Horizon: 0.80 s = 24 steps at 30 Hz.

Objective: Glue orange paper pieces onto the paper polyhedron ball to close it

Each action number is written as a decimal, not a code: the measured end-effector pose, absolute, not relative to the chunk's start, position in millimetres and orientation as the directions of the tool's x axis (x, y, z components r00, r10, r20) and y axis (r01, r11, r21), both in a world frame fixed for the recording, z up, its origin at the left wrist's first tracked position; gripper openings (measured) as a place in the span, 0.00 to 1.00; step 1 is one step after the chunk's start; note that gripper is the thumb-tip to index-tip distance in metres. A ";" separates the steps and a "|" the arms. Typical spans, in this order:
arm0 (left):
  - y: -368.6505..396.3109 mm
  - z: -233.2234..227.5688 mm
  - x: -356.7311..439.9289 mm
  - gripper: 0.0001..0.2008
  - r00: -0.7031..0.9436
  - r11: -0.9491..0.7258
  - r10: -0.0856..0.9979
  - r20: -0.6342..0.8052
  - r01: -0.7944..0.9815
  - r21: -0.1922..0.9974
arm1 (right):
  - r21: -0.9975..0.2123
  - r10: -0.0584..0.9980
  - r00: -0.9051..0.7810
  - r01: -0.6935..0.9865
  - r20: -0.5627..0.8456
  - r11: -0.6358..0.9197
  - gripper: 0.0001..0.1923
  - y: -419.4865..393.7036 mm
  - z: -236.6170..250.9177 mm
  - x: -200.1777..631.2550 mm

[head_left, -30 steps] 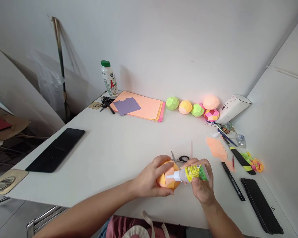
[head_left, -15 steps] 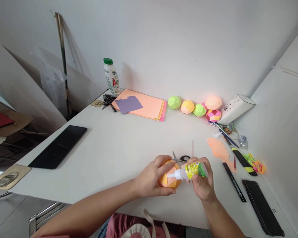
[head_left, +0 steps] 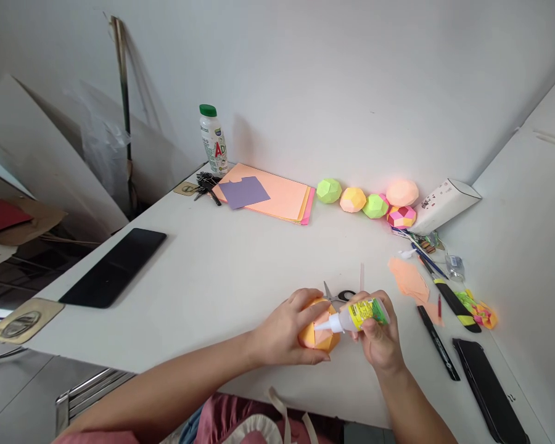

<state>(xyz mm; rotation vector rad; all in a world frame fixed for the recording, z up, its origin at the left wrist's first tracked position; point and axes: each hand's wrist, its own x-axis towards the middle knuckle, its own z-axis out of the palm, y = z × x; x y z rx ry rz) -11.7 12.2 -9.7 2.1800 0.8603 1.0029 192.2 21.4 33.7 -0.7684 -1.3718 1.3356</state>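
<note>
My left hand [head_left: 290, 330] is wrapped round an orange and peach paper ball [head_left: 309, 338] near the front of the table, fingers over its top and thumb along its near side. In my right hand [head_left: 382, 339] is a glue bottle [head_left: 358, 316] with a yellow and green label, lying nearly level. Its white nozzle points left, with the tip at the ball's upper face; I cannot tell whether it touches. Just behind the ball lie scissors [head_left: 346, 296], partly hidden by my right hand.
Several finished paper balls [head_left: 353, 200] line the wall. Coloured sheets [head_left: 282, 196], keys [head_left: 207, 184] and a white bottle [head_left: 213, 142] stand back left; a black tablet [head_left: 115, 268] lies left. Peach paper pieces [head_left: 407, 279], a cutter [head_left: 456, 305], a marker [head_left: 438, 342] and a black case [head_left: 490, 388] lie right.
The whole view has shifted slightly, so things sit a little further right. Both hands keep their holds, with the nozzle still at the ball.
</note>
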 end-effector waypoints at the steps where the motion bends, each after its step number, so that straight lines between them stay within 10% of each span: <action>1: 12.3 -9.5 -11.5 0.37 0.510 -0.620 0.748 0.425 0.308 0.721 | -0.963 0.936 -0.271 -0.211 0.223 0.168 0.13 21.9 33.6 192.3; 13: 12.8 -5.4 -10.4 0.37 0.499 -0.598 0.768 0.400 0.338 0.726 | -0.963 0.929 -0.288 -0.207 0.231 0.175 0.12 24.6 32.7 195.5; 24: 15.0 -10.9 -12.1 0.36 0.409 -0.587 0.807 0.425 0.478 0.654 | -0.560 0.588 -0.187 0.184 0.787 0.808 0.19 -3.2 44.2 203.0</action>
